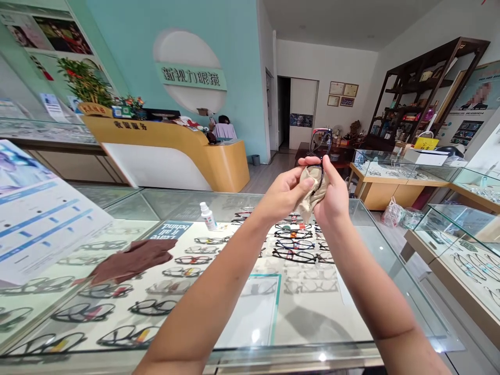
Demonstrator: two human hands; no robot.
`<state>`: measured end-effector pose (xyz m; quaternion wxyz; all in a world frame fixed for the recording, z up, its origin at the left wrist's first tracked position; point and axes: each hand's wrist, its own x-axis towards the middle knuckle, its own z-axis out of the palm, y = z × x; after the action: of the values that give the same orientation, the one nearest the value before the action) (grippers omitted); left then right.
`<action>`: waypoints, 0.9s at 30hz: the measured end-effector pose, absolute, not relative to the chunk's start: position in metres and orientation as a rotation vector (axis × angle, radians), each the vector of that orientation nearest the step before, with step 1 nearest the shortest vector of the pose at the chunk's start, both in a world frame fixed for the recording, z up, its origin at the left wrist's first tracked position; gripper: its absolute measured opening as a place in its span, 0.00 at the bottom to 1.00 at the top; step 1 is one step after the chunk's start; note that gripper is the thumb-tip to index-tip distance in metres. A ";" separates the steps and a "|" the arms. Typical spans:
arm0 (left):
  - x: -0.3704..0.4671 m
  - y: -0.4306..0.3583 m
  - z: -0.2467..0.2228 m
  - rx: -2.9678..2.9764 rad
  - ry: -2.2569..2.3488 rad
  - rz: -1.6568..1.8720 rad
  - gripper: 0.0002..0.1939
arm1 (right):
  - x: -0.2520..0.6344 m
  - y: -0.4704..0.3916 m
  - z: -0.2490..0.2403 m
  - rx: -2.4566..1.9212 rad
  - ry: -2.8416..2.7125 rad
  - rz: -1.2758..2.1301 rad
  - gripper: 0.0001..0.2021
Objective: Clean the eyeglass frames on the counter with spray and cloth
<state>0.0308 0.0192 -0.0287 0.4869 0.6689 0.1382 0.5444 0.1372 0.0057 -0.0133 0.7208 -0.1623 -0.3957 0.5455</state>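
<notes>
Above the glass display case I hold up a pair of dark-framed eyeglasses [322, 136], with part of the frame sticking up past my fingers. A beige cleaning cloth [307, 195] is bunched around the lower part of the glasses. My left hand [287, 190] is closed, its thumb pressing the cloth against the frame. My right hand [332, 187] is closed on the glasses from the other side, thumb up along the frame. The cloth hides the lower lens and some fingertips.
On the glass case [308, 317] stand a white spray bottle [208, 216], a brown cloth [135, 258] and a printed card [42, 213] at left. Several eyeglass frames [295, 245] show under the glass. A reception counter [167, 151] and other display cases [398, 172] stand beyond.
</notes>
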 end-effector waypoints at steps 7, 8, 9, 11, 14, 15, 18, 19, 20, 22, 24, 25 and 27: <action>0.042 0.016 -0.037 1.630 0.429 1.581 0.30 | 0.122 -0.002 -0.019 -0.367 -0.859 1.142 0.17; 0.045 0.014 -0.037 1.620 0.455 1.637 0.30 | 0.119 -0.005 -0.021 -0.367 -0.872 1.124 0.18; 0.047 0.011 -0.037 1.601 0.475 1.690 0.29 | 0.116 -0.007 -0.022 -0.369 -0.890 1.114 0.19; 0.050 0.006 -0.036 1.543 0.505 1.782 0.28 | 0.113 -0.011 -0.023 -0.375 -0.927 1.112 0.20; 0.051 0.002 -0.032 1.468 0.538 1.822 0.28 | 0.115 -0.012 -0.022 -0.384 -0.983 1.119 0.19; 0.050 0.002 -0.031 1.457 0.544 1.794 0.28 | 0.118 -0.011 -0.020 -0.388 -1.001 1.117 0.19; 0.042 0.009 -0.024 1.398 0.565 1.695 0.28 | 0.131 -0.005 -0.015 -0.390 -1.027 1.093 0.20; 0.038 0.013 -0.022 1.360 0.578 1.691 0.28 | 0.136 -0.003 -0.013 -0.388 -1.027 1.074 0.20; 0.033 0.016 -0.020 1.318 0.594 1.709 0.28 | 0.141 -0.002 -0.011 -0.388 -1.027 1.049 0.20; 0.021 0.022 -0.016 1.241 0.634 1.780 0.27 | 0.149 -0.001 -0.007 -0.404 -1.039 0.994 0.21; 0.009 0.024 -0.012 1.194 0.677 1.850 0.26 | 0.154 -0.002 -0.004 -0.437 -1.061 0.952 0.22; 0.005 0.025 -0.010 1.180 0.695 1.874 0.26 | 0.156 -0.003 -0.003 -0.450 -1.072 0.940 0.22; -0.003 0.024 -0.008 1.161 0.718 1.901 0.25 | 0.157 -0.005 -0.002 -0.468 -1.091 0.930 0.23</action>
<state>-0.0026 0.0240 -0.0078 0.3898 0.4569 0.2824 0.7481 0.1574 -0.0050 -0.0018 0.7290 -0.2127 -0.4951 0.4222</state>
